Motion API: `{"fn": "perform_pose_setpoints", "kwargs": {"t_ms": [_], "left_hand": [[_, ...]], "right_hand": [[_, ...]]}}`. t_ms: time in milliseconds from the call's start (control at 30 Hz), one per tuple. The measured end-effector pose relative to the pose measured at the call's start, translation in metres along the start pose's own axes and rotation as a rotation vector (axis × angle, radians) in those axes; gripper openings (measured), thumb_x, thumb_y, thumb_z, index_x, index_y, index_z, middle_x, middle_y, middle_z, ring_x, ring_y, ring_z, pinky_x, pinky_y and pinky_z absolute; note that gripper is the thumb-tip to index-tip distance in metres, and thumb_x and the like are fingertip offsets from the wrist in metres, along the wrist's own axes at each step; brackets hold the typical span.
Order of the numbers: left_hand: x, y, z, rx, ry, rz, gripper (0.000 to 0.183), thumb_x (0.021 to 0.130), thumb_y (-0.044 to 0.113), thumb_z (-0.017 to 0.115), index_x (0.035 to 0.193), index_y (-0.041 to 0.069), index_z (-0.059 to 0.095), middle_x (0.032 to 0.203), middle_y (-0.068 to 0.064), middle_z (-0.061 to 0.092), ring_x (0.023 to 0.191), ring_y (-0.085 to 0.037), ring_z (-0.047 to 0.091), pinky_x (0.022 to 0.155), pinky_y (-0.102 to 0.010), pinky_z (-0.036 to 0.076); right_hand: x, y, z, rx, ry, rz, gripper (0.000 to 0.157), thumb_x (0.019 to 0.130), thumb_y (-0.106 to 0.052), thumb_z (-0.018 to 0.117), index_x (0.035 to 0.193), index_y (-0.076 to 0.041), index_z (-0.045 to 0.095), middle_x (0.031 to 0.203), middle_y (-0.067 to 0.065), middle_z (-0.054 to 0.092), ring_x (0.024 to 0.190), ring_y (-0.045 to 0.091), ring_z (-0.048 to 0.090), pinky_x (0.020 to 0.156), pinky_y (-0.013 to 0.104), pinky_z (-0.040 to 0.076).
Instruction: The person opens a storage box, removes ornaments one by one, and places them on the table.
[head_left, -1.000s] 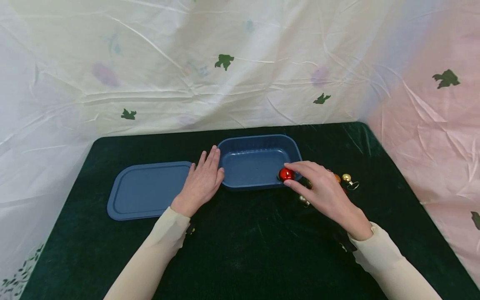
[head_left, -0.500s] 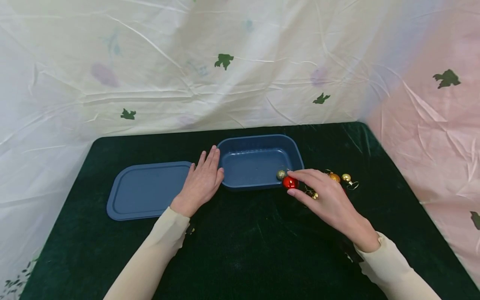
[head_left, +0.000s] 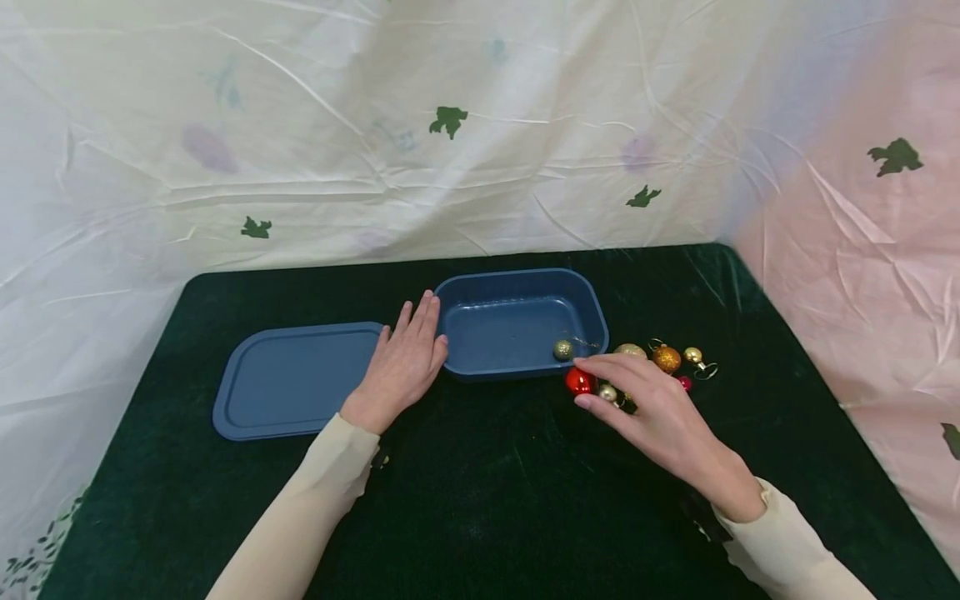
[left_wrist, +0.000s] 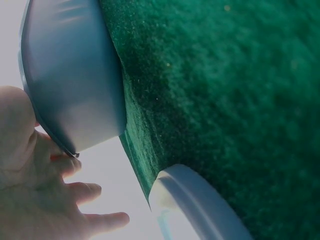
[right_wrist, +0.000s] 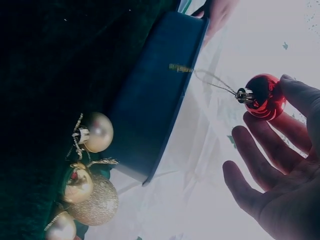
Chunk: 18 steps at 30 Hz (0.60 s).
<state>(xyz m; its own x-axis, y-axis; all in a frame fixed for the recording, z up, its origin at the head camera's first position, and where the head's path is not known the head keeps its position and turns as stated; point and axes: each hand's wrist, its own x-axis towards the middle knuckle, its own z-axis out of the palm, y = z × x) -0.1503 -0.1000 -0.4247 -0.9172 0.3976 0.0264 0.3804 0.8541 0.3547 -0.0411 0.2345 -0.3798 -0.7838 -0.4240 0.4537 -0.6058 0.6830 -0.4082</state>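
Between thumb and fingertips, my right hand (head_left: 660, 421) pinches a shiny red Christmas ball (head_left: 580, 381), just off the near right corner of the blue box (head_left: 517, 372). In the right wrist view, the red ball (right_wrist: 267, 97) has a metal cap and a thin string reaching toward the box's rim. A small gold glitter ball (head_left: 563, 350) lies inside the box near that corner, a gold string by the right wall. My left hand (head_left: 401, 362), fingers straight, rests against the box's left side. In the left wrist view, this hand (left_wrist: 37, 175) touches the box wall (left_wrist: 75, 75).
Several gold, orange and red balls, including an orange glitter ball (head_left: 666, 359) and a pale gold ball (right_wrist: 98, 132), lie right of the box, partly behind my right hand. A flat blue lid (head_left: 296, 379) lies left on the dark green cloth (head_left: 480, 500). A white curtain (head_left: 337, 125) hangs behind.
My right hand has drawn the red ball from over the box's near right corner back toward me, past the rim. The gold ball inside the box has come into view. My left hand stays put.
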Motion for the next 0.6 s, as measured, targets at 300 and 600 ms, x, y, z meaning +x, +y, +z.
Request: {"fn": "perform_pose_setpoints", "kwargs": {"t_ms": [300,600], "left_hand": [[0.001,-0.001,0.001,0.005,-0.001,0.000,0.066,0.112,0.035,0.035,0.167,0.009,0.011,0.174,-0.007,0.005,0.158,-0.038,0.013,0.119,-0.068,0.021],[0.001,-0.001,-0.001,0.006,-0.008,-0.004,0.066,0.112,0.036,0.035,0.167,0.008,0.012,0.174,-0.007,0.005,0.158,-0.038,0.013,0.119,-0.068,0.021]], "right_hand": [[-0.010,0.011,0.014,-0.011,-0.055,0.031,0.045,0.088,-0.019,0.082,0.131,-0.013,0.070,0.127,0.003,0.070,0.109,0.018,0.067,0.083,0.041,0.058],[-0.014,0.025,0.027,0.012,-0.161,0.069,0.043,0.093,-0.024,0.078,0.132,-0.012,0.069,0.128,0.003,0.068,0.115,0.019,0.066,0.091,0.046,0.057]]}}
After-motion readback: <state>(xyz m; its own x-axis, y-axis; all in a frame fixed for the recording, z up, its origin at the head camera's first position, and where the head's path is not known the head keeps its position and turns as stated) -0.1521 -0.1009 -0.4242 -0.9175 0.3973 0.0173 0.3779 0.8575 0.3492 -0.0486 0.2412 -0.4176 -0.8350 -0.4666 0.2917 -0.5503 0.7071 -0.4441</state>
